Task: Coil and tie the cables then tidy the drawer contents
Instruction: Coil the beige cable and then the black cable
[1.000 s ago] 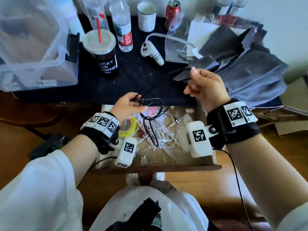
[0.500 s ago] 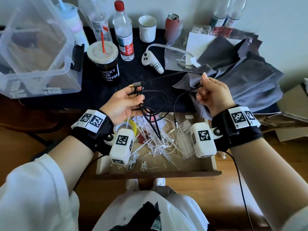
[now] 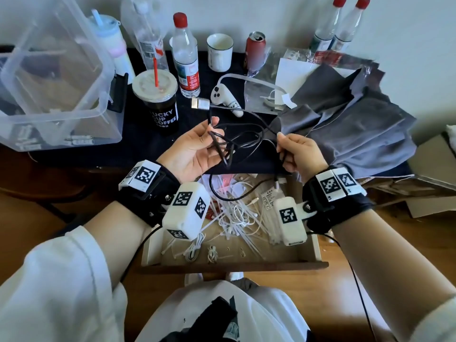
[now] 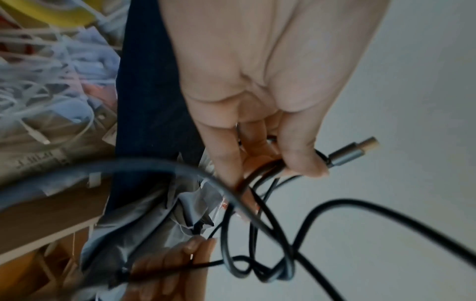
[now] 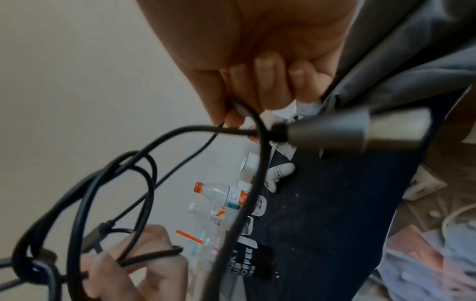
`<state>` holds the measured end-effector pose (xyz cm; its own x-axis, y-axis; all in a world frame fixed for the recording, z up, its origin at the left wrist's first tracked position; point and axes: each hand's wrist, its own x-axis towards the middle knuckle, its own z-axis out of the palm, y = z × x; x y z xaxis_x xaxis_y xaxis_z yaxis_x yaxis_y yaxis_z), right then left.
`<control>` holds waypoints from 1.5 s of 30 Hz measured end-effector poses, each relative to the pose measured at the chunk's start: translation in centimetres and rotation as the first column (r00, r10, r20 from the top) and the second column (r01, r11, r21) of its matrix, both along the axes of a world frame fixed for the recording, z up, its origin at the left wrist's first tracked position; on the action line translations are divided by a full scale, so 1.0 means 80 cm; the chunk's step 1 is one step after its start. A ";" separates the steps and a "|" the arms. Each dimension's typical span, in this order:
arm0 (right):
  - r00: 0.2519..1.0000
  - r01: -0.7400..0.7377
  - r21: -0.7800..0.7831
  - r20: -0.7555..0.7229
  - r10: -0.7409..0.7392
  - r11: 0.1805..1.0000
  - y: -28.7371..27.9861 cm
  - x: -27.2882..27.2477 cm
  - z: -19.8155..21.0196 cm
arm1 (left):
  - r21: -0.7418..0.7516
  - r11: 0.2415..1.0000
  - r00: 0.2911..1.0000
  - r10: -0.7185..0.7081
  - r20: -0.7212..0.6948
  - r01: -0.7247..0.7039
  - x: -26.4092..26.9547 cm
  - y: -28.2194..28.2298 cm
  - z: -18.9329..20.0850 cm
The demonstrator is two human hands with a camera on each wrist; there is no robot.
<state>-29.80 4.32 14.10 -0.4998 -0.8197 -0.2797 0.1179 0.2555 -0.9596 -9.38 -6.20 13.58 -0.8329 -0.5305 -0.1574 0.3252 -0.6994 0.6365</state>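
A clear hard-plastic storage bin [image 3: 61,99] sits at the left of the worktop [image 3: 138,141], whose top is draped in dark cloth; beside it stand a lidded coffee cup [image 3: 158,102] with a red straw and a clear water bottle [image 3: 185,53]. The left hand [image 3: 195,146], palm up, has its grip closed on several loops of a thin, smooth black cable [image 3: 249,141], thumb and fingers curled around the strands, and the cable's metal plug [image 3: 200,103] sticks up past the fingertips over the cup's side. The loops hang in open air between the hands, above the worktop's near edge and the open wooden drawer [image 3: 232,264] below, which holds a loose tangle of white cords and zip ties [image 3: 237,213]. The right hand [image 3: 299,154] pinches a strand of the same cable, its fingers clenched on it, and a length trails from it down into the drawer. Crumpled grey fabric [image 3: 357,124] covers the worktop's right side. Compared with half a second ago, both hands are nearer each other, the left palm has turned upward, and the plug points higher.
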 end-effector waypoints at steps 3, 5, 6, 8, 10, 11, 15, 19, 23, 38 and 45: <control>0.987 0.135 -0.128 0.100 -0.123 0.983 -0.001 -0.001 0.000 | 0.028 0.995 0.992 0.088 0.089 -0.091 -0.002 0.002 0.002; 0.965 0.233 -0.193 0.170 -0.201 0.953 -0.004 -0.004 0.001 | 0.011 0.995 0.974 0.099 0.206 -0.103 -0.004 0.007 0.002; 0.947 0.287 -0.211 0.206 -0.245 0.934 -0.005 -0.005 0.003 | 0.010 0.994 0.956 0.101 0.275 -0.108 -0.004 0.009 -0.001; 0.881 0.433 -0.212 0.304 -0.361 0.876 -0.005 -0.019 0.009 | 0.012 0.988 0.896 0.135 0.423 -0.155 0.001 0.009 -0.009; 0.814 0.531 -0.163 0.370 -0.447 0.832 0.001 -0.044 0.016 | 0.065 0.965 0.841 0.186 0.507 -0.253 0.017 0.001 -0.021; 0.818 0.525 -0.128 0.348 -0.458 0.841 0.004 -0.055 0.018 | 0.084 0.950 0.824 0.214 0.524 -0.300 0.025 -0.005 -0.026; 0.937 0.328 -0.023 0.136 -0.322 0.944 0.007 -0.057 0.000 | 0.062 0.952 0.817 0.223 0.532 -0.301 0.030 -0.016 -0.027; 0.981 0.177 0.066 0.075 -0.181 0.982 -0.001 -0.034 -0.023 | 0.019 0.961 0.853 0.237 0.465 -0.278 0.013 -0.009 -0.014; 0.999 0.026 0.201 0.027 -0.031 0.979 0.002 -0.022 -0.036 | 0.014 0.948 0.863 0.283 0.419 -0.318 0.011 -0.008 -0.011; 0.920 -0.263 0.122 -0.266 0.287 0.957 -0.001 0.021 -0.025 | 0.052 0.978 0.953 0.186 0.239 -0.204 -0.009 0.002 0.013; 0.964 -0.228 -0.181 -0.180 0.196 0.957 -0.001 0.019 -0.014 | -0.068 0.994 0.989 0.089 0.120 -0.082 -0.002 -0.011 -0.006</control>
